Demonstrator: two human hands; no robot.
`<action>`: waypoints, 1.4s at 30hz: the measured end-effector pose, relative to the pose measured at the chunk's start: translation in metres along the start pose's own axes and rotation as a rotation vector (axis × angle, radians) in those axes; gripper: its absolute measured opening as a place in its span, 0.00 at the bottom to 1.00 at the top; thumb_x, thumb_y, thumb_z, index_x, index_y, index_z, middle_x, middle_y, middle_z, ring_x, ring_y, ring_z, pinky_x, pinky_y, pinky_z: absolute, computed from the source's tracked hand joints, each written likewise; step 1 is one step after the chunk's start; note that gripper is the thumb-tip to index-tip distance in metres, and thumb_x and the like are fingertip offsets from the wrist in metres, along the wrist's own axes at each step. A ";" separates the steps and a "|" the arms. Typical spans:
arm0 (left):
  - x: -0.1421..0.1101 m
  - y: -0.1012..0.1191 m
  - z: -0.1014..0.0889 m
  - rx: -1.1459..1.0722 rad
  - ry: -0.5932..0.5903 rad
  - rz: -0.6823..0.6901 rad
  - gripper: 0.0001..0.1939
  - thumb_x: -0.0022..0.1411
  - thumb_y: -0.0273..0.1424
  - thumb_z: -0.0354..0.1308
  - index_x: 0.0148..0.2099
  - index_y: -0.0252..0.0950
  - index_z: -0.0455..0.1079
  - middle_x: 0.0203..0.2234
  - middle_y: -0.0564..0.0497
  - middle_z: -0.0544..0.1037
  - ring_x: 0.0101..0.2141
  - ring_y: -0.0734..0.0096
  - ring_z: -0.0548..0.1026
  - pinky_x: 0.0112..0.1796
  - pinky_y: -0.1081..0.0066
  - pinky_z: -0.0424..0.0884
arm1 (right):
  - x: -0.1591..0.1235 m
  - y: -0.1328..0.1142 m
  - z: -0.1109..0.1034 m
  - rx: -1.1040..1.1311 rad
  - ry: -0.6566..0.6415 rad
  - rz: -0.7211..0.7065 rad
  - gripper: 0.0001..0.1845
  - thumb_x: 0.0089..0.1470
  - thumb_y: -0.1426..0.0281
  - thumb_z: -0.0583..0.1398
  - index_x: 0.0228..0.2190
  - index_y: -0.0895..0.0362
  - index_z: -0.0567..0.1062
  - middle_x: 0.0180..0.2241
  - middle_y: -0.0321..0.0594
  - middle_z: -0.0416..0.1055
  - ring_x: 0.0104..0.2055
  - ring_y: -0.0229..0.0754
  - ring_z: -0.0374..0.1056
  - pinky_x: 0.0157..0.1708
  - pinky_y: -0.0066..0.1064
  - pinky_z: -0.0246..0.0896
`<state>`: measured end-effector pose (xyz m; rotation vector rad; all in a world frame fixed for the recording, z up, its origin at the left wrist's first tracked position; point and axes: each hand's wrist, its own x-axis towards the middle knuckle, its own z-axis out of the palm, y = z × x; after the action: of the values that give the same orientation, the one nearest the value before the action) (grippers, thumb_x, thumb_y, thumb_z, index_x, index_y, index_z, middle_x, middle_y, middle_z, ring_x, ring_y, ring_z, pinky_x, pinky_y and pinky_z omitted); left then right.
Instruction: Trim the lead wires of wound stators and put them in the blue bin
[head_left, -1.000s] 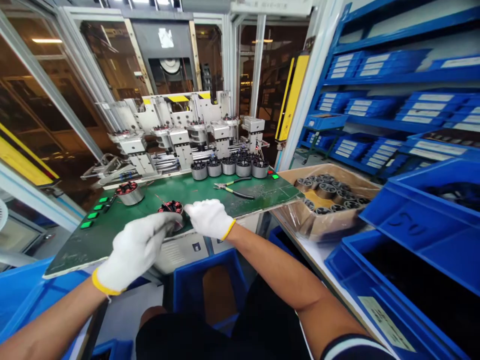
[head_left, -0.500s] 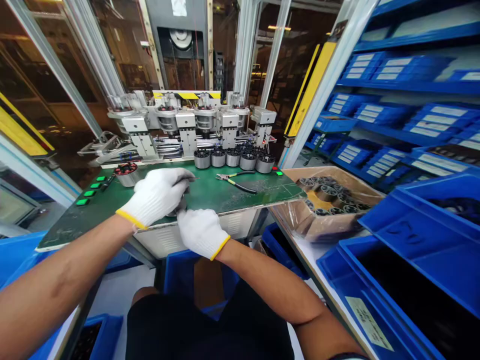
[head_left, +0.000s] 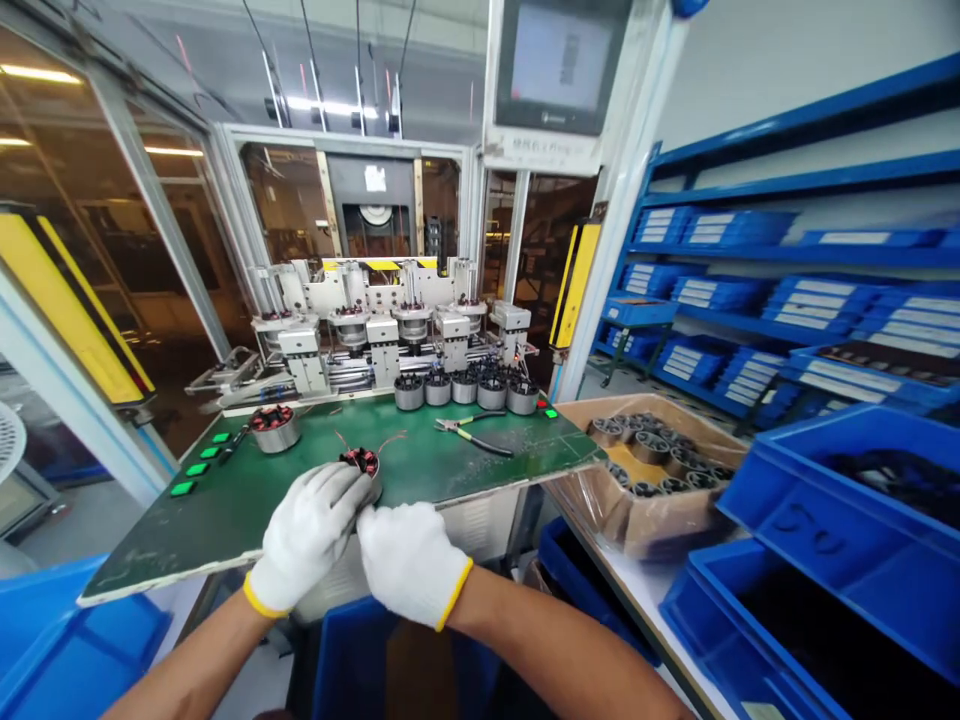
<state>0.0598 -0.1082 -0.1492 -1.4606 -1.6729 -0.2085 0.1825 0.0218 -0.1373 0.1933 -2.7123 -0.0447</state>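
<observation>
Both my hands wear white gloves with yellow cuffs and meet at the near edge of the green work table (head_left: 225, 510). My left hand (head_left: 311, 530) curls round a small round motor stator (head_left: 361, 463) with red and copper windings, whose thin wire ends stick up. My right hand (head_left: 409, 560) is closed just below and right of it, its fingers pressed against the stator's underside. A second wound stator (head_left: 274, 428) rests on the table further back on the left.
A row of grey empty stators (head_left: 463, 388) stands before the metal fixture machine (head_left: 382, 325). Pliers (head_left: 472, 435) lie on the table. A cardboard box (head_left: 660, 500) of stators sits to the right, beside blue bins (head_left: 832, 520) and blue shelves. Green buttons (head_left: 199, 468) line the left.
The camera tilted up, showing a monitor above the machine. My left hand came off the top of the stator to its side, so the windings show, and my hands drew closer together.
</observation>
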 end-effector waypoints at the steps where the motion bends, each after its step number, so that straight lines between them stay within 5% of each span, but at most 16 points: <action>1: 0.000 0.000 0.001 -0.006 0.022 -0.002 0.15 0.60 0.25 0.52 0.50 0.27 0.67 0.43 0.37 0.72 0.45 0.53 0.68 0.45 0.53 0.67 | 0.004 0.005 -0.009 -0.010 0.021 -0.017 0.10 0.58 0.65 0.50 0.35 0.59 0.65 0.28 0.43 0.68 0.27 0.47 0.68 0.25 0.37 0.60; 4: -0.001 0.000 0.003 0.000 0.059 -0.012 0.13 0.59 0.23 0.52 0.47 0.25 0.67 0.43 0.35 0.72 0.45 0.52 0.68 0.45 0.53 0.67 | 0.019 0.029 -0.039 -0.079 0.154 -0.070 0.17 0.64 0.61 0.42 0.44 0.56 0.65 0.37 0.43 0.70 0.32 0.46 0.69 0.28 0.37 0.60; 7: -0.003 0.000 0.005 0.010 0.029 -0.052 0.15 0.59 0.22 0.54 0.49 0.27 0.68 0.43 0.39 0.73 0.45 0.54 0.68 0.46 0.55 0.67 | 0.033 0.052 -0.052 -0.245 0.139 -0.155 0.18 0.62 0.71 0.43 0.50 0.59 0.62 0.43 0.49 0.68 0.37 0.47 0.68 0.29 0.37 0.61; 13: 0.008 0.002 0.002 -0.098 0.046 -0.243 0.10 0.62 0.29 0.55 0.44 0.33 0.72 0.38 0.46 0.76 0.41 0.62 0.71 0.42 0.62 0.66 | 0.022 0.051 -0.021 -0.226 -0.225 -0.144 0.07 0.52 0.73 0.51 0.32 0.59 0.69 0.30 0.46 0.70 0.32 0.53 0.69 0.27 0.41 0.61; 19: 0.050 -0.003 -0.021 -0.389 -0.326 -0.613 0.06 0.59 0.35 0.57 0.34 0.42 0.75 0.31 0.52 0.73 0.34 0.68 0.71 0.34 0.70 0.64 | 0.017 0.019 0.003 -0.036 -0.198 -0.022 0.11 0.54 0.67 0.51 0.35 0.58 0.69 0.31 0.45 0.72 0.32 0.51 0.70 0.29 0.40 0.61; 23: 0.052 -0.007 -0.028 -0.422 -0.346 -0.568 0.08 0.61 0.35 0.55 0.35 0.42 0.75 0.31 0.52 0.73 0.35 0.69 0.70 0.35 0.71 0.64 | 0.016 0.023 -0.020 -0.055 -0.201 -0.039 0.11 0.57 0.66 0.49 0.35 0.57 0.70 0.31 0.42 0.72 0.32 0.50 0.70 0.28 0.37 0.60; 28: 0.019 -0.006 -0.011 -0.319 -0.206 -0.376 0.12 0.62 0.34 0.55 0.47 0.41 0.72 0.39 0.49 0.73 0.38 0.66 0.70 0.38 0.67 0.64 | 0.018 0.051 -0.054 -0.141 0.066 -0.065 0.18 0.63 0.68 0.43 0.50 0.54 0.65 0.40 0.44 0.71 0.36 0.46 0.70 0.31 0.35 0.60; 32: 0.017 -0.002 -0.001 -0.257 -0.074 -0.387 0.11 0.61 0.37 0.56 0.42 0.39 0.74 0.36 0.48 0.75 0.37 0.65 0.71 0.39 0.65 0.65 | 0.030 0.060 -0.040 -0.254 -0.175 -0.132 0.13 0.54 0.75 0.50 0.39 0.56 0.70 0.33 0.43 0.71 0.34 0.50 0.70 0.28 0.36 0.60; 35: 0.031 -0.001 -0.006 -0.294 -0.176 -0.524 0.11 0.59 0.41 0.58 0.34 0.39 0.74 0.31 0.50 0.74 0.34 0.66 0.71 0.35 0.67 0.65 | 0.034 0.056 -0.019 -0.166 -0.296 -0.129 0.11 0.56 0.71 0.49 0.35 0.57 0.71 0.32 0.43 0.72 0.33 0.51 0.70 0.28 0.38 0.61; 39: 0.036 -0.002 -0.021 -0.335 -0.233 -0.601 0.11 0.56 0.42 0.60 0.33 0.40 0.74 0.33 0.51 0.74 0.36 0.66 0.71 0.37 0.68 0.66 | 0.016 0.057 -0.002 -0.011 -0.199 -0.048 0.16 0.62 0.67 0.46 0.38 0.56 0.72 0.34 0.43 0.73 0.35 0.46 0.70 0.34 0.37 0.62; 42: 0.027 -0.009 -0.026 -0.293 -0.135 -0.690 0.20 0.50 0.47 0.63 0.40 0.39 0.73 0.41 0.49 0.74 0.43 0.62 0.70 0.45 0.64 0.66 | -0.018 0.048 0.001 0.102 0.089 0.183 0.20 0.65 0.67 0.43 0.47 0.57 0.70 0.41 0.46 0.73 0.43 0.44 0.69 0.42 0.35 0.62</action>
<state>0.0673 -0.1079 -0.1116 -1.0536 -2.2856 -0.7717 0.1926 0.0719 -0.1424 -0.0230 -2.6333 0.1527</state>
